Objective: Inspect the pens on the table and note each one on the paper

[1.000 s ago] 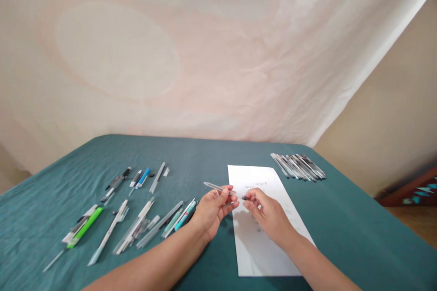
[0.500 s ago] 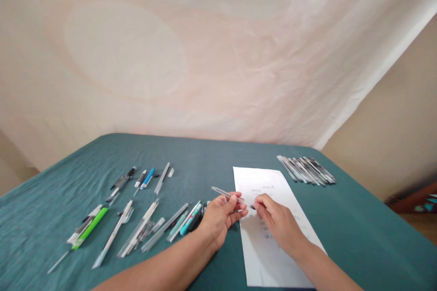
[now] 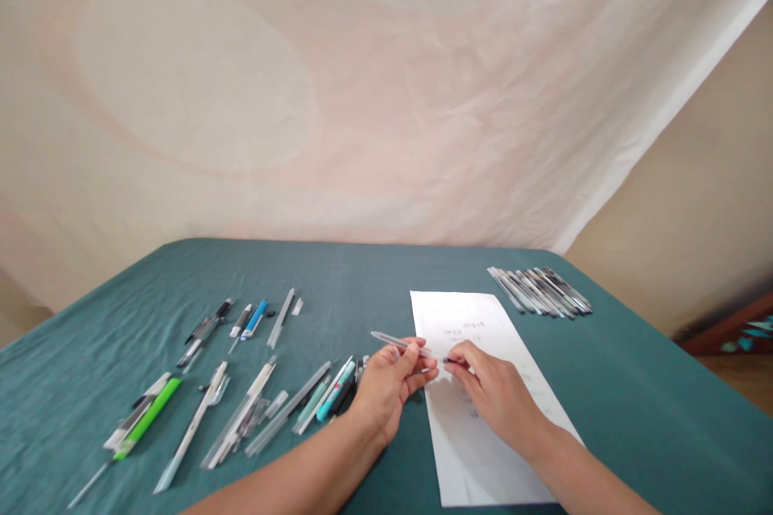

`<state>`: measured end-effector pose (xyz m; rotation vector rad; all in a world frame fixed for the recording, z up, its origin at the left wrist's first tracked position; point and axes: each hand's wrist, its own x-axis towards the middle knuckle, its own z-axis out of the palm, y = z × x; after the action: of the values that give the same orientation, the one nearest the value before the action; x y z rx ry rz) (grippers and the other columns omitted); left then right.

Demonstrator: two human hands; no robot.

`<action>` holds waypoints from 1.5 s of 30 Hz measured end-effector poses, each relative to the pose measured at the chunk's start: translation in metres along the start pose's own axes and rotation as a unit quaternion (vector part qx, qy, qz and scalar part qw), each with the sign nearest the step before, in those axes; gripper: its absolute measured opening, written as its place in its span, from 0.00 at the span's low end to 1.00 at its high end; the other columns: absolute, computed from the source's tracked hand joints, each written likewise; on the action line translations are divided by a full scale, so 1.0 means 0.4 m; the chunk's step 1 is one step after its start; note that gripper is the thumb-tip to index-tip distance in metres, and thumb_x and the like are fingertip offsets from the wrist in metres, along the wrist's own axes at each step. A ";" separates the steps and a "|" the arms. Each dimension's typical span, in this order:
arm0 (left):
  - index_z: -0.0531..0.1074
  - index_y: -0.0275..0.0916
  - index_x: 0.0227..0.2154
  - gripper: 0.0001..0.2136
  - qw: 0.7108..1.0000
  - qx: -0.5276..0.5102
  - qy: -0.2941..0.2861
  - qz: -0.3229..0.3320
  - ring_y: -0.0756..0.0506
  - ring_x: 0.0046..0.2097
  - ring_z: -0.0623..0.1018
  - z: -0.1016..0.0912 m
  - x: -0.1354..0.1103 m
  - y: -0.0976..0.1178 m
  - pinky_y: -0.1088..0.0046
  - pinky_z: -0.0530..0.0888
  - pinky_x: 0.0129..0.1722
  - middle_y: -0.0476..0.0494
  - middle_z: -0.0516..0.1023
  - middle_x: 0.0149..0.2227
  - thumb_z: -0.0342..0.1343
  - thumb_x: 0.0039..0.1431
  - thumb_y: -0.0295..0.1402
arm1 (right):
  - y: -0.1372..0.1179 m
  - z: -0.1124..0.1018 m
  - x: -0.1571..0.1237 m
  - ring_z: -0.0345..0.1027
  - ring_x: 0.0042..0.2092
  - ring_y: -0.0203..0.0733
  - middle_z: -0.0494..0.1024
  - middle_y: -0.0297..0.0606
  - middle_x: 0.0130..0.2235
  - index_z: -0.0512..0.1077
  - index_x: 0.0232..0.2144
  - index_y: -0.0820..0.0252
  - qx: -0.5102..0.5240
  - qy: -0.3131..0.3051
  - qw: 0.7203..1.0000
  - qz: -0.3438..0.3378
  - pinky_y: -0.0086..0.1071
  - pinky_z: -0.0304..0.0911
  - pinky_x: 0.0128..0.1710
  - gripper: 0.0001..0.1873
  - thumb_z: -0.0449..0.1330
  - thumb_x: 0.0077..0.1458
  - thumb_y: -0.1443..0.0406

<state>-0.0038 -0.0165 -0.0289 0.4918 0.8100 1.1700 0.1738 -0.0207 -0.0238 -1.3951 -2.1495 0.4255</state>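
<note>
My left hand (image 3: pixel 390 386) is closed around a clear pen (image 3: pixel 386 337), its thumb on top and its far end jutting out to the left. At the pen's other end, which looks dark, the fingertips of my right hand (image 3: pixel 498 394) are pinched together on it. Both hands hover at the left part of a white sheet of paper (image 3: pixel 450 459) with a few handwritten marks. Exactly what part the right fingers grip is too small to make out.
Left of my forearm lie loose pens and pen parts, among them a green pen (image 3: pixel 148 418), a blue pen (image 3: pixel 254 319) and a turquoise pen (image 3: pixel 336 390). A row of several clear pens (image 3: pixel 539 292) rests at the far right. A pale cloth (image 3: pixel 362 96) hangs behind the table.
The view has turned slightly, so the loose pens at left sit farther left. Both hands keep their hold on the pen, with the right fingers a little closer in.
</note>
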 end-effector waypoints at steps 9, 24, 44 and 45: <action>0.70 0.29 0.38 0.06 1.000 0.000 -0.003 0.009 0.47 0.33 0.77 -0.006 0.005 -0.008 0.66 0.77 0.41 0.39 0.76 0.31 0.56 0.59 0.27 | 0.002 -0.003 0.004 0.67 0.30 0.36 0.73 0.28 0.30 0.64 0.36 0.54 -0.018 -0.016 0.999 0.023 0.28 0.56 0.30 0.05 0.55 0.59 0.60; 0.70 0.30 0.37 0.06 1.000 -0.006 -0.004 0.007 0.47 0.33 0.78 -0.005 0.005 -0.007 0.67 0.77 0.40 0.39 0.76 0.30 0.57 0.58 0.28 | 0.010 -0.003 0.001 0.67 0.31 0.37 0.73 0.31 0.30 0.67 0.34 0.55 -0.029 -0.020 0.999 -0.026 0.29 0.56 0.32 0.07 0.51 0.62 0.61; 0.71 0.30 0.36 0.06 1.000 -0.005 -0.005 0.001 0.48 0.31 0.77 -0.002 0.001 -0.004 0.70 0.77 0.36 0.41 0.76 0.30 0.58 0.57 0.28 | -0.006 -0.015 0.000 0.67 0.28 0.36 0.73 0.30 0.28 0.66 0.35 0.54 -0.032 -0.017 0.999 -0.002 0.28 0.55 0.28 0.09 0.51 0.61 0.58; 0.71 0.30 0.36 0.06 1.000 -0.005 -0.004 0.000 0.49 0.31 0.77 -0.001 0.001 -0.004 0.70 0.77 0.36 0.41 0.75 0.30 0.58 0.57 0.28 | -0.007 -0.016 0.000 0.67 0.28 0.36 0.73 0.30 0.28 0.66 0.35 0.54 -0.034 -0.012 0.999 -0.006 0.28 0.55 0.28 0.09 0.51 0.62 0.58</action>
<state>-0.0032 -0.0166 -0.0304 0.4885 0.7967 1.1695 0.1755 -0.0219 -0.0173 -1.4195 -2.2105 0.3690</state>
